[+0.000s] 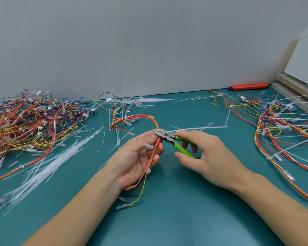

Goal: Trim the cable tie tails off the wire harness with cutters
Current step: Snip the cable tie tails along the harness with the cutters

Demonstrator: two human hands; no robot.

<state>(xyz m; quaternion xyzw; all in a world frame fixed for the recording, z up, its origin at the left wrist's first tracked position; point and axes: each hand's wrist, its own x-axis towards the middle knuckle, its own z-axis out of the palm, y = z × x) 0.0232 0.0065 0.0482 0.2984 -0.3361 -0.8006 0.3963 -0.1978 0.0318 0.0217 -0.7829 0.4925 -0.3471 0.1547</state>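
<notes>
Wire harness [154, 153], a bundle of red, orange and yellow leads, runs through the left hand [137, 157], whose grip is curled around it with the fingertips pinching the bundle near its top. Below that grip the loose ends hang down over the teal table [167, 219]. Just right of it, the right hand [204, 155] has its grip wrapped round the green handles of the cutters [169, 138], the metal blades meeting the bundle at the left fingertips. From the blades 1 long white cable tie tail [194, 129] stretches away to the right. Far left of both grips lies a tangled pile of harnesses [30, 121]; far right, more harnesses with untrimmed ties [281, 125].
</notes>
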